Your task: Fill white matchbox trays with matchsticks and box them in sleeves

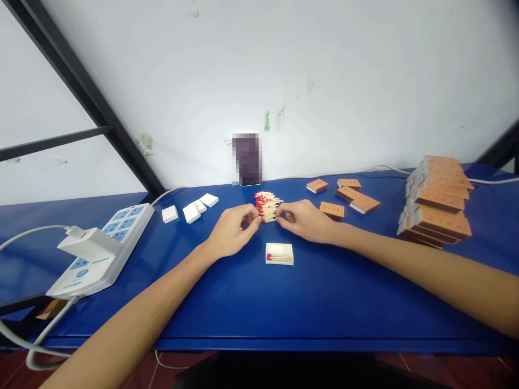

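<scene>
A pile of red-headed matches (267,205) lies on the blue table, heads to the left. My left hand (235,229) is at the head side, thumb and fingertips closed in a pinch at the pile's lower left. From the other side, my right hand (306,220) pinches at the bare wooden ends. Both sets of fingertips touch matches at the pile's edges; how many are gripped is hidden. Just in front of the hands sits a white matchbox tray (279,249), open side up, with a few matches along its near side.
White inner trays (191,212) lie at the left. Several orange matchboxes (332,210) are scattered at the right, beside a tall stack of matchboxes (441,200). A power strip (132,237) with a white charger (90,247) occupies the left. A pixelated dark panel (248,159) leans against the wall.
</scene>
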`<action>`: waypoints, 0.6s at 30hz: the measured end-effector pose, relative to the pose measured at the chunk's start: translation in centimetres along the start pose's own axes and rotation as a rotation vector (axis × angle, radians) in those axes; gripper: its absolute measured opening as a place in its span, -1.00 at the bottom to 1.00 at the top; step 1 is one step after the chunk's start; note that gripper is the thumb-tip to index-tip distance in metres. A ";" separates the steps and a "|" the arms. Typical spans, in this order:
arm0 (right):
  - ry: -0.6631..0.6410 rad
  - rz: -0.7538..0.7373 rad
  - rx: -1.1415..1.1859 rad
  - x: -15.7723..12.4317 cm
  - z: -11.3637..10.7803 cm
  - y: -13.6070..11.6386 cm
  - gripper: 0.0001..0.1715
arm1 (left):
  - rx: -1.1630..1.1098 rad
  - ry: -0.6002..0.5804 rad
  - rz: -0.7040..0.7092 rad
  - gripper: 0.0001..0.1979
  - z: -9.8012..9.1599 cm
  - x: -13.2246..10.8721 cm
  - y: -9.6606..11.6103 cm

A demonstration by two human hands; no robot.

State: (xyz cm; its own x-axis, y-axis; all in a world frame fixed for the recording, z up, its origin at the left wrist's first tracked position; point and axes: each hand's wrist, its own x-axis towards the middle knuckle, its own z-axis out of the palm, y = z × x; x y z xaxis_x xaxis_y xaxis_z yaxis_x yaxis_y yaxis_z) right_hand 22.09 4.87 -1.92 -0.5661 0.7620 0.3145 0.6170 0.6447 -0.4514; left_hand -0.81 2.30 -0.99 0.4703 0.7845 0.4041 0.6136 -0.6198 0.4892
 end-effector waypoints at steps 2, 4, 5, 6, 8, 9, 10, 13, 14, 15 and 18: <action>0.008 0.032 0.006 0.0 0.0 -0.2 -0.88 | 0.094 0.003 -0.011 -0.89 -0.1 0.1 -0.9; -0.006 0.047 -0.026 0.0 0.1 -0.2 -0.86 | 0.163 -0.009 -0.024 -0.88 -0.2 0.1 -1.4; -0.021 0.044 -0.048 0.0 0.1 -0.3 -0.85 | 0.187 -0.020 -0.030 -0.86 -0.2 0.1 -1.5; -0.036 0.038 -0.069 0.0 0.0 -0.3 -0.84 | 0.205 -0.034 -0.033 -0.85 -0.2 0.1 -1.5; -0.062 0.024 -0.094 0.0 0.0 -0.3 -0.84 | 0.227 -0.064 -0.031 -0.84 -0.2 0.1 -1.5; -0.070 0.018 -0.099 -0.1 0.0 -0.4 -0.84 | 0.233 -0.073 -0.028 -0.84 -0.1 0.1 -1.4; -0.077 0.012 -0.101 -0.1 0.0 -0.4 -0.85 | 0.237 -0.081 -0.025 -0.84 -0.1 0.0 -1.3; -0.080 -0.014 -0.109 -0.2 0.0 -0.5 -0.88 | 0.251 -0.088 -0.016 -0.86 -0.1 0.0 -1.3; -0.073 -0.022 -0.112 -0.3 0.0 -0.5 -0.88 | 0.256 -0.089 -0.014 -0.86 0.0 0.0 -1.3; -0.065 -0.027 -0.114 -0.3 0.0 -0.5 -0.87 | 0.260 -0.089 -0.012 -0.87 0.0 0.0 -1.3; -0.050 -0.033 -0.120 -0.3 0.1 -0.5 -0.85 | 0.257 -0.095 -0.007 -0.87 -0.1 0.0 -1.3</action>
State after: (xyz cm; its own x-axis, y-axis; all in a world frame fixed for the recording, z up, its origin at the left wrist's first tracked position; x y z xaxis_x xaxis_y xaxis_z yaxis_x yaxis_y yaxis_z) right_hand 21.93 4.30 -1.87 -0.6117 0.7384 0.2839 0.6571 0.6741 -0.3373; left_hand -1.61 3.10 -1.54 0.5152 0.7946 0.3213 0.7525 -0.5988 0.2743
